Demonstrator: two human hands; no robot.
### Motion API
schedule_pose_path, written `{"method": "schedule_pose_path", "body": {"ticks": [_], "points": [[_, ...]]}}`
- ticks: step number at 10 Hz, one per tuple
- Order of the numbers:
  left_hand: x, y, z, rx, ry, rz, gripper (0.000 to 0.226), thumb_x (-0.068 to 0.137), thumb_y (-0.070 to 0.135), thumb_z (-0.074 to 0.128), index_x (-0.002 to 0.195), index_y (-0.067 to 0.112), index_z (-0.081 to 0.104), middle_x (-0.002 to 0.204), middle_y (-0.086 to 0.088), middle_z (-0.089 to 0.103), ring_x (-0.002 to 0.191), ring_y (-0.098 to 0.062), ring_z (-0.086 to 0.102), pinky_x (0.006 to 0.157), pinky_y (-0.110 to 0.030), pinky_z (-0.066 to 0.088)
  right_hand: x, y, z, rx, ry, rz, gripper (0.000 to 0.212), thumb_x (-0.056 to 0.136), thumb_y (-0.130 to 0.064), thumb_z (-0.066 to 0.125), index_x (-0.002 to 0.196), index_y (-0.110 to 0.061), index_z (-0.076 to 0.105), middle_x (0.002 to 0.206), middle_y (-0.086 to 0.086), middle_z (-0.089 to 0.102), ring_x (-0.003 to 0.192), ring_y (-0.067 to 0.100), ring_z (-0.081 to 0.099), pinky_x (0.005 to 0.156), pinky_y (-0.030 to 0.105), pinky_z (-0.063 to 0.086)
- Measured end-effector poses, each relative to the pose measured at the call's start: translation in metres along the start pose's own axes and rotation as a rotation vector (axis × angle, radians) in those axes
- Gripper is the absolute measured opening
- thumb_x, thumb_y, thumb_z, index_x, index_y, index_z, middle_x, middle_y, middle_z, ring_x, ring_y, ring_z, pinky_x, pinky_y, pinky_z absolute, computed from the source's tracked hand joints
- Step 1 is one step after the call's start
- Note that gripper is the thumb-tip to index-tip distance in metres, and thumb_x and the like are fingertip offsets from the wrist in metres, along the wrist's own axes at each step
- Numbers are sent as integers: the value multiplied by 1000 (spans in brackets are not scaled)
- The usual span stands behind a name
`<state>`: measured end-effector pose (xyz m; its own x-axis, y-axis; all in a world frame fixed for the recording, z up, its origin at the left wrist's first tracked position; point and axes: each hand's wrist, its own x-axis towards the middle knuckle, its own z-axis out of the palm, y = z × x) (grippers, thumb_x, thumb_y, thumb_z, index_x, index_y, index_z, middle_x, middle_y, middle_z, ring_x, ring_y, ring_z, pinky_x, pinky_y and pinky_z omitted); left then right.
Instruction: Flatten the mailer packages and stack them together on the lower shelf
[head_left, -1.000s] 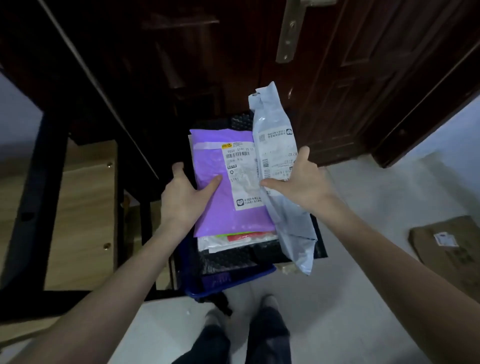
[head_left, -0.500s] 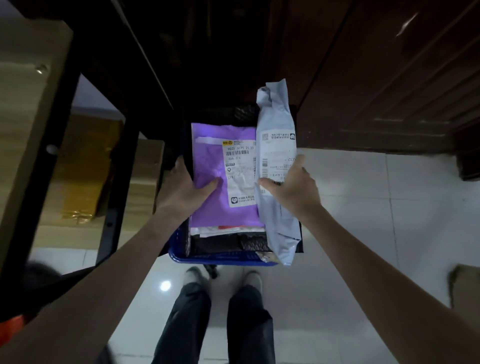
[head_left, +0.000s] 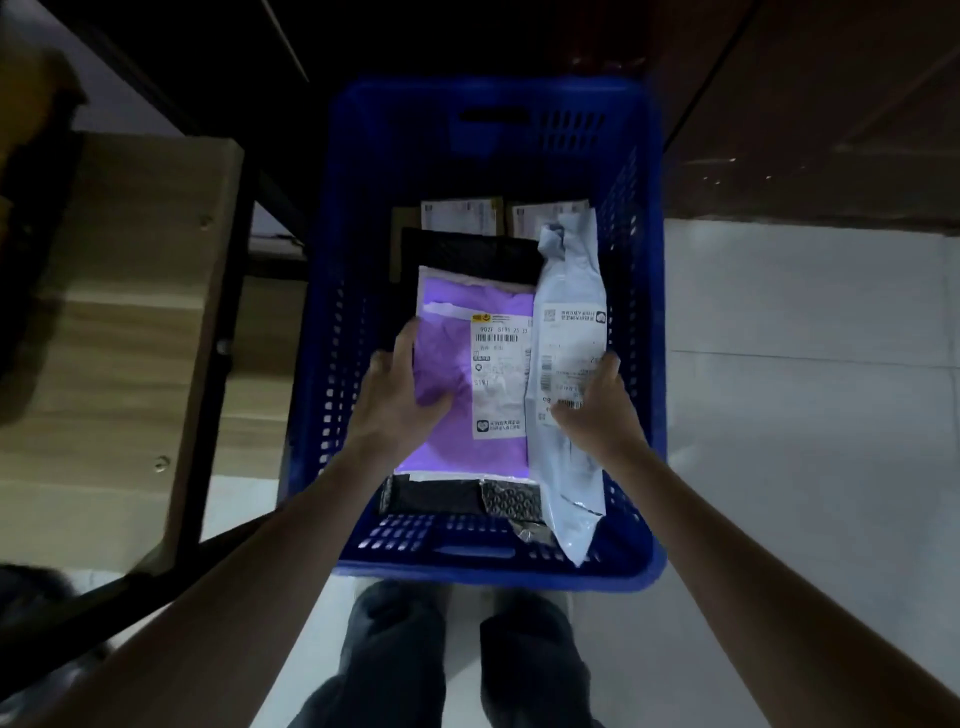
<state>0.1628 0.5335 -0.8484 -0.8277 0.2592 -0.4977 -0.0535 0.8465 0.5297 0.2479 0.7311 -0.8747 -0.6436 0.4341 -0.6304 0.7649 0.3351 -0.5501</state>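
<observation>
the purple mailer (head_left: 457, 379) lies on top of a small pile, held over or in the blue basket (head_left: 374, 218); whether the pile rests on the basket floor or is carried just above it cannot be told. a white label covers its right half. under it a black bubble mailer (head_left: 467, 254) sticks out at the far end and again at the near end, and a thin white edge shows between them. beside the purple one, touching its right edge, a long grey mailer (head_left: 569, 364) stands partly on its side, its crumpled top pointing away and its near tail hanging toward the basket's front wall.

the left hand (head_left: 400, 400) grips the pile's left edge, thumb pressed flat on the purple face, fingers curled underneath. the right hand (head_left: 597, 410) clasps the grey mailer around its middle, thumb over the label, fingers behind.

these look like light, soft plastic bags with limp contents. the film is probably slick, so the pieces may slide over one another if the pile tilts. the grey one is floppy and would likely sag at both ends; it seems best laid flat, then pressed from the middle outward. the pile is best held from both long edges, palms beneath.

further back in the basket lie two brown parcels (head_left: 457, 215) with white labels. to the left stands the wooden shelf (head_left: 130, 312) in a dark frame, on pale floor tiles (head_left: 805, 415).
</observation>
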Motion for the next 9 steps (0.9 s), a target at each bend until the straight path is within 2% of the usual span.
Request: {"method": "schedule_pose_path", "body": {"ticks": [1, 2, 3, 4, 5, 6, 7, 8, 9], "points": [[25, -34, 35, -23, -33, -16, 92, 81, 39, 68, 150, 27, 9, 137, -18, 37, 122, -35, 43, 94, -38, 40, 34, 29, 36, 14, -27, 28, 68, 79, -6, 57, 136, -6, 19, 128, 20, 42, 107, 36, 53, 75, 40, 53], [49, -67, 64, -8, -29, -18, 94, 80, 38, 70, 150, 26, 8, 129, -23, 38, 113, -39, 47, 83, -35, 40, 64, 54, 70, 6, -54, 26, 70, 81, -4, 55, 139, -4, 15, 135, 23, 39, 109, 32, 52, 75, 36, 50], [72, -94, 86, -12, -37, -35, 97, 80, 33, 71, 150, 29, 6, 129, -22, 38, 112, -39, 48, 79, -34, 38, 91, 75, 101, 17, -66, 36, 77, 83, -4, 56, 143, -10, 8, 136, 23, 42, 107, 33, 56, 77, 38, 52], [94, -120, 106, -16, -76, -48, 99, 81, 23, 71, 150, 31, 2, 136, -21, 32, 118, -41, 46, 84, -34, 38, 110, 90, 124, 48, -79, 18, 89, 83, -2, 55, 148, -17, -4, 144, 20, 36, 112, 38, 56, 87, 43, 53], [109, -141, 126, 7, -118, -68, 104, 79, 22, 73, 150, 32, -2, 141, -24, 27, 126, -43, 40, 95, -42, 38, 124, 105, 141, 48, -90, -24, 93, 85, -3, 56, 148, -18, -10, 144, 23, 35, 100, 32, 59, 78, 38, 53], [119, -158, 141, 8, -159, -104, 107, 77, 29, 73, 150, 32, -5, 150, -26, 18, 134, -42, 31, 106, -48, 35, 133, 118, 152, -14, -121, -23, 94, 89, -11, 56, 148, -14, -17, 150, 24, 25, 100, 32, 59, 81, 34, 48], [121, -170, 145, -18, -187, -112, 117, 61, 49, 67, 149, 31, -9, 153, -20, 21, 135, -39, 33, 105, -52, 38, 135, 124, 153, -54, -143, -28, 96, 89, -15, 60, 148, -9, -16, 154, 20, 17, 127, 33, 44, 99, 35, 39], [119, -176, 143, -54, -188, -77, 123, 55, 57, 61, 148, 30, -14, 155, -15, 20, 135, -35, 36, 105, -48, 40, 131, 120, 147, -99, -144, -17, 102, 86, -19, 64, 147, -6, -17, 155, 21, 9, 140, 35, 23, 113, 41, 26], [103, -161, 132, -55, -171, -39, 110, 79, 32, 70, 149, 23, -15, 159, -14, 4, 142, -31, 25, 112, -38, 30, 114, 105, 131, -126, -107, 4, 104, 85, -19, 66, 147, -8, -17, 157, 19, 1, 143, 37, 15, 116, 43, 22]]}}
